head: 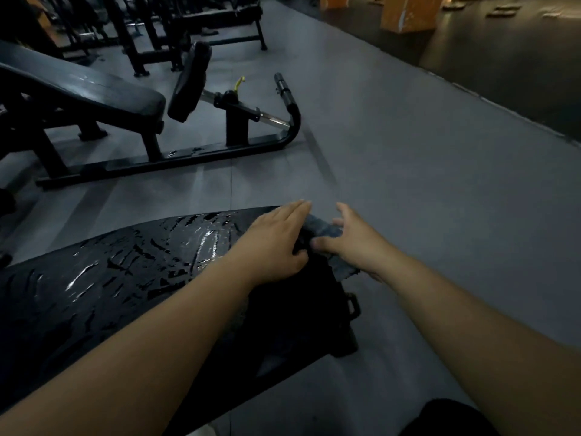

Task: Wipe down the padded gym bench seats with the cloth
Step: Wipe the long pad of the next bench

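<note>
A black padded bench seat (125, 278) runs across the lower left, its cracked surface shining wet. At its right end lies a grey-blue cloth (323, 229), draped over the edge. My left hand (276, 243) lies flat on the pad with straight fingers, pressing on the cloth's left part. My right hand (355, 243) is at the cloth's right side, thumb against it and fingers spread; the cloth's lower part hangs beneath that hand.
A second black incline bench (94, 89) with a leg pad (188, 83) and a floor frame (176, 158) stands beyond, at upper left. More racks fill the far left corner. Grey rubber floor (408, 168) spreads right. Orange pillars (405, 14) stand at the back.
</note>
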